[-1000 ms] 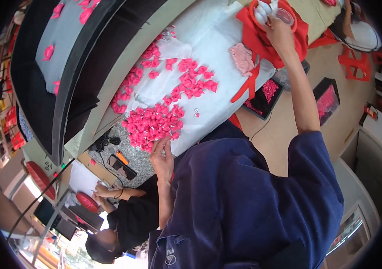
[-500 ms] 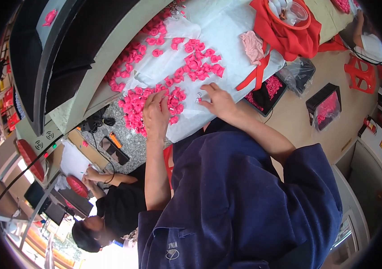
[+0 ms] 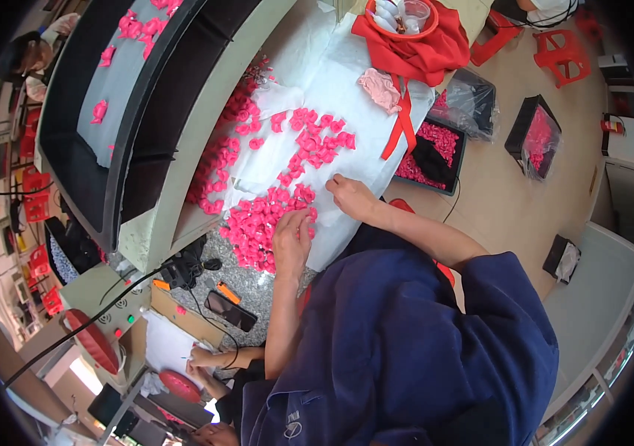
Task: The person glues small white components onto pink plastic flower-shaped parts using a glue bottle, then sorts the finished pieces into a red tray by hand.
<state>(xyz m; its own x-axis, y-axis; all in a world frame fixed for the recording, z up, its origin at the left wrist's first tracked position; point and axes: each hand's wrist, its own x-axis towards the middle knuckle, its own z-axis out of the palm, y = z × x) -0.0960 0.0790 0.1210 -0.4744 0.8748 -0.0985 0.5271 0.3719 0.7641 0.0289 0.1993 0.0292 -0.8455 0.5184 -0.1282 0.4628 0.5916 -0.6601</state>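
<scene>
A person in a navy short-sleeved shirt [image 3: 406, 327] is working over a dense heap of small, bright pink, knobbly pieces [image 3: 250, 230]

The heap is lying at the near left end of a desk covered in white sheeting [image 3: 328, 241], with looser pink pieces [image 3: 317, 141] spreading beyond it. The left hand [image 3: 292, 238] is resting at the heap's right side, fingers bent and slightly parted; whether it is gripping a piece cannot be told. The right hand [image 3: 352, 199] is hanging over the sheeting to the right, fingers curling and tips close together; whether they are holding something small cannot be told.

Farther along the desk, a crumpled pale pink cloth [image 3: 379, 91] is lying near a round orange-red bowl [image 3: 399, 36], which is sitting on bunched red fabric [image 3: 436, 59]. At upper left, more pink pieces are lying on a pale belt [image 3: 124, 82]. At lower left, a flat black phone [image 3: 230, 311] is lying on a grey speckled surface [image 3: 257, 279].
</scene>
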